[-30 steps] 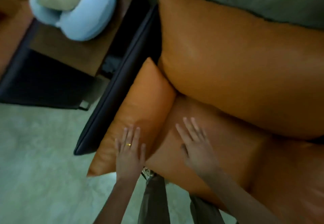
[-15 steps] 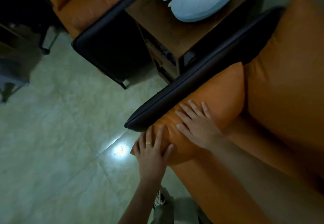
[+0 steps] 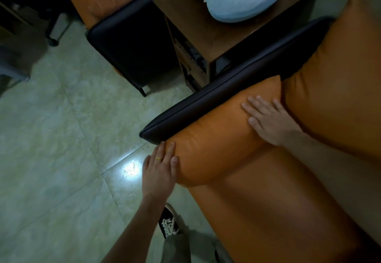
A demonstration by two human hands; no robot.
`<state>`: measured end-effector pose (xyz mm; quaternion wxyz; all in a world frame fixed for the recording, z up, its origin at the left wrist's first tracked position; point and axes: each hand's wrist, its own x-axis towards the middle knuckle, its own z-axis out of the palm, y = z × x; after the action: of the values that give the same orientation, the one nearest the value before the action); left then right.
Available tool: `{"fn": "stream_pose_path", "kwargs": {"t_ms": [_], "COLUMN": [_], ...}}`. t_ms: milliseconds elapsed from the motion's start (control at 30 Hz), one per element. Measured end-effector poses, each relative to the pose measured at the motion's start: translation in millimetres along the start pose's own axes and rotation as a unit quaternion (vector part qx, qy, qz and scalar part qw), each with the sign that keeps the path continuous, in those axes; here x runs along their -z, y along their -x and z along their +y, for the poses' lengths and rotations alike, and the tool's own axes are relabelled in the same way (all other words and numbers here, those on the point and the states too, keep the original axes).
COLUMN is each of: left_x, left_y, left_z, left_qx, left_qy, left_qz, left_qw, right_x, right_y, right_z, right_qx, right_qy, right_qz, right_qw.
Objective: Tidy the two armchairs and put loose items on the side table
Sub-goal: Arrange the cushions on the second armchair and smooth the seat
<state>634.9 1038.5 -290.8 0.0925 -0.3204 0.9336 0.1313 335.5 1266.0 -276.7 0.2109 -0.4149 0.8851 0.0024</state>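
An orange armrest cushion lies along the near armchair's black side panel. My left hand presses flat against the cushion's front end, fingers straight. My right hand lies flat on the cushion's top near the orange back cushion. The orange seat spreads below. Between the chairs stands the wooden side table with a pale blue neck pillow on it. The second armchair sits at the upper left.
The floor is pale tile with a bright light reflection. My black shoe stands beside the seat front. The side table has an open shelf with dark items. Dark furniture legs stand at the far left.
My right hand slid back along the armrest cushion toward the backrest. My left hand moved to the cushion's front end. The view swung left from the seat to the armrest and side table.
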Motion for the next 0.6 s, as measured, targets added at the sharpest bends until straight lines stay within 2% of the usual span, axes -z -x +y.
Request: {"fn": "stream_pose_path", "kwargs": {"t_ms": [100, 167, 200, 267, 300, 333, 400, 500, 533, 600], "left_x": [5.3, 8.9, 10.7, 13.0, 12.7, 11.5, 9.0, 0.1, -1.8, -0.8], "left_y": [12.1, 19.3, 23.5, 30.7, 33.2, 34.2, 34.1, 30.1, 29.8, 32.9], "left_z": [-25.4, -35.2, -36.9, -33.7, -29.7, -25.5, -15.6, -7.9, -5.3, 2.4], "left_qx": [0.091, 0.172, 0.222, 0.302, 0.31, 0.294, 0.224, 0.166, 0.17, 0.203], "left_qy": [0.047, 0.16, 0.248, 0.41, 0.466, 0.5, 0.521, 0.484, 0.481, 0.525], "left_qz": [-0.007, 0.01, 0.019, 0.017, 0.015, 0.016, 0.038, 0.099, 0.109, 0.104], "left_qw": [0.995, 0.972, 0.943, 0.861, 0.828, 0.814, 0.823, 0.854, 0.853, 0.82], "right_x": [15.0, 23.7, 26.0, 24.9, 19.8, 12.6, 0.4, -8.3, -10.1, -13.4], "right_y": [-0.5, -3.8, -5.7, -8.3, -7.9, -7.0, -7.3, -8.1, -5.7, 4.1], "right_z": [15.3, 5.3, -4.3, -23.7, -30.1, -33.1, -30.0, -24.7, -26.8, -37.7], "right_qx": [-0.091, -0.133, -0.148, -0.157, -0.147, -0.136, -0.13, -0.131, -0.131, -0.131], "right_qy": [-0.025, -0.061, -0.087, -0.131, -0.131, -0.119, -0.102, -0.105, -0.109, -0.126], "right_qz": [-0.03, -0.041, -0.032, 0.002, 0.011, 0.013, 0.019, 0.039, 0.046, 0.04], "right_qw": [0.995, 0.988, 0.985, 0.979, 0.98, 0.983, 0.986, 0.985, 0.984, 0.983]}}
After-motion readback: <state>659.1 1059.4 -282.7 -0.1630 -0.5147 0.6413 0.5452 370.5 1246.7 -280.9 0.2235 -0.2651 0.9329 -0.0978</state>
